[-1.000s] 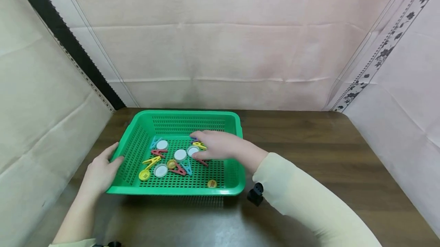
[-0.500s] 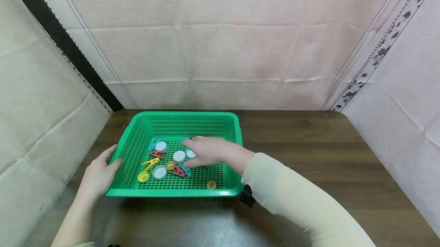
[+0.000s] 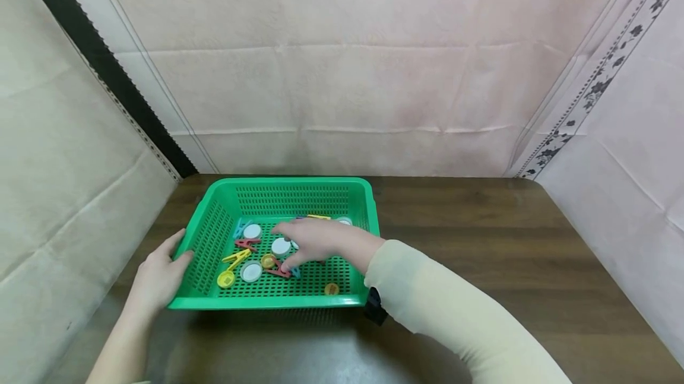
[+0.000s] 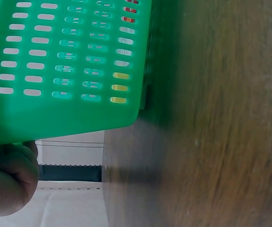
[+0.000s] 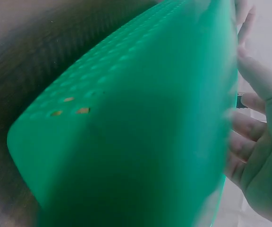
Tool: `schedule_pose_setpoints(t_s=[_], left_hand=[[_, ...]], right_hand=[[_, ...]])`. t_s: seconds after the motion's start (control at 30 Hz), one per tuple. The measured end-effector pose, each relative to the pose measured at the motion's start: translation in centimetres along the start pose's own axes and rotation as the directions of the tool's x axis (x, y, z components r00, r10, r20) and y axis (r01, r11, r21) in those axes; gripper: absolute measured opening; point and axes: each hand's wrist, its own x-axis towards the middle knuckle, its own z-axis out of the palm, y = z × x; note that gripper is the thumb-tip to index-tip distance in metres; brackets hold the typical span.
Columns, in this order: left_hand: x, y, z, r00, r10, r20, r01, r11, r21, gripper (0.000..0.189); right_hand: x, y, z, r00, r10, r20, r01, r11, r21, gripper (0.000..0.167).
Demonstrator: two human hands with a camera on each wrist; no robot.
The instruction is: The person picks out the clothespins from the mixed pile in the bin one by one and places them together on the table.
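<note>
A green perforated basket (image 3: 278,302) stands on the table, holding small clothespins and round caps. My left hand (image 3: 159,277) grips its left rim, with curled fingers beside the green wall in the left wrist view. Inside the basket, my right hand (image 3: 315,240) reaches over the middle, fingers and thumb spread apart. Its thumb tip is at a red clothespin (image 3: 279,271), with a blue clothespin (image 3: 295,273) partly covered beside it. Near the fingers is a white cap (image 3: 280,246). Whether the right fingertips touch anything is hidden. In the right wrist view, the basket wall blocks the contents.
At the basket's left lie a yellow clothespin (image 3: 237,258), a yellow cap (image 3: 226,279) and another white cap (image 3: 251,271). A gold-coloured cap (image 3: 331,289) sits near the front right. Brown tabletop (image 3: 454,224) extends rightward; pale cloth (image 3: 342,87) hangs behind.
My right hand has moved left and slightly toward the front over the basket's contents. A white cap now shows behind its wrist. The left hand keeps its place at the rim.
</note>
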Motion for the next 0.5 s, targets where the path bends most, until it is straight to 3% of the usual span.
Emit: schedule_pose_setpoints(t_s=[0.5], left_hand=[[0.0,0.0,0.1,1.0,-0.013,0.005,0.013,1.0,0.006,0.063]], right_hand=[[0.2,0.0,-2.1,1.0,0.015,0.018,-0.016,0.998,0.066,0.074]])
